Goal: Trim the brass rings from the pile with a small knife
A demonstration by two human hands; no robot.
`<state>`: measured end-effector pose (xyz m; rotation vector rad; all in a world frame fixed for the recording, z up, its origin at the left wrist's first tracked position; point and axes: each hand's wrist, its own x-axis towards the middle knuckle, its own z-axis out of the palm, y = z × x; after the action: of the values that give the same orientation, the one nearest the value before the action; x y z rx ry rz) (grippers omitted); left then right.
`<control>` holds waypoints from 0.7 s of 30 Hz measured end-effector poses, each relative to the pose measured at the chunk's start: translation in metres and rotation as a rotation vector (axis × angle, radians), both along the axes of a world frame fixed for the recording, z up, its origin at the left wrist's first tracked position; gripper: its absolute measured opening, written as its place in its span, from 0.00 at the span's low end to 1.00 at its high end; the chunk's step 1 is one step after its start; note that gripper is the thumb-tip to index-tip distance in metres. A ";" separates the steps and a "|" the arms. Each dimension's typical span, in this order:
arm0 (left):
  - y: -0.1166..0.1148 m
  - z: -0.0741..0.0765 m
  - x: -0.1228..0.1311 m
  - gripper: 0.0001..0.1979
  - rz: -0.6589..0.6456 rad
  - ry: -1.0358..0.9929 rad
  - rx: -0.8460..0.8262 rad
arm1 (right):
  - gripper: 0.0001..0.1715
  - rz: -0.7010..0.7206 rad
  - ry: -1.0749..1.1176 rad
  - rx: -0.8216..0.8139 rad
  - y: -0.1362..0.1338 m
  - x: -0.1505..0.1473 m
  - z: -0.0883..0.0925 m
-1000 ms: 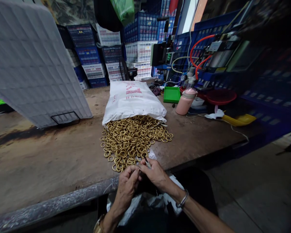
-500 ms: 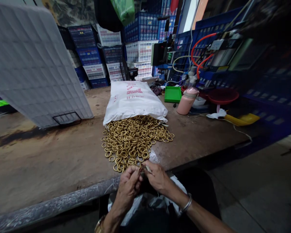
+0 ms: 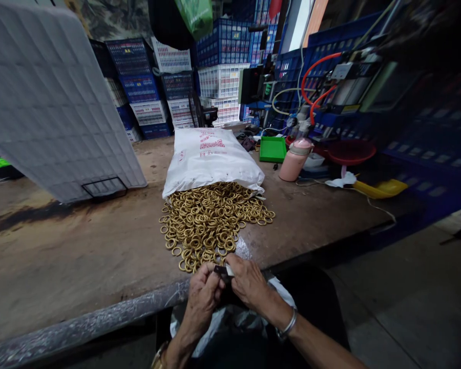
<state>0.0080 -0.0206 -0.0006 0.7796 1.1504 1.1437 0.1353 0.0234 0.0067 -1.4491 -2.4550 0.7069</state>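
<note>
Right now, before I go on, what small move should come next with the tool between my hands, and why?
I'd probably ease the left hand slightly back from the dark end of the small tool. The right hand grips the tool, and that dark end lies right by the left fingertips. Whatever those fingers may pinch is hidden, so a little clearance seems prudent.

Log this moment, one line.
right hand: holds small dark-tipped tool | left hand: pinched by its tip, contents unclear | gold-coloured rings: heaped at mouth of white printed sack
</note>
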 end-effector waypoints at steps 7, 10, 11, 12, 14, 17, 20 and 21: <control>-0.017 0.019 0.003 0.13 -0.066 -0.152 -0.068 | 0.12 -0.248 -0.100 0.100 0.034 0.019 -0.006; -0.017 0.015 0.002 0.13 -0.046 -0.301 -0.120 | 0.09 -0.279 -0.079 0.131 0.043 0.022 -0.009; -0.015 0.012 0.002 0.13 -0.044 -0.333 -0.128 | 0.07 -0.294 -0.068 0.136 0.044 0.019 -0.010; -0.013 0.010 0.001 0.14 -0.046 -0.354 -0.132 | 0.06 -0.314 -0.060 0.141 0.044 0.016 -0.012; -0.010 0.009 0.000 0.16 -0.049 -0.374 -0.134 | 0.06 -0.339 -0.058 0.158 0.043 0.009 -0.015; -0.008 0.011 -0.003 0.12 -0.002 -0.415 -0.156 | 0.07 -0.341 -0.098 0.164 0.043 0.002 -0.017; -0.007 0.013 -0.005 0.10 0.035 -0.501 -0.194 | 0.06 -0.344 -0.130 0.149 0.045 0.000 -0.016; -0.007 0.013 -0.005 0.10 0.036 -0.534 -0.202 | 0.06 -0.345 -0.134 0.143 0.047 0.001 -0.016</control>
<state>0.0025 -0.0275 0.0119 0.2699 0.8126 1.1525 0.1359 0.0699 -0.0091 -1.8466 -2.2052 0.3674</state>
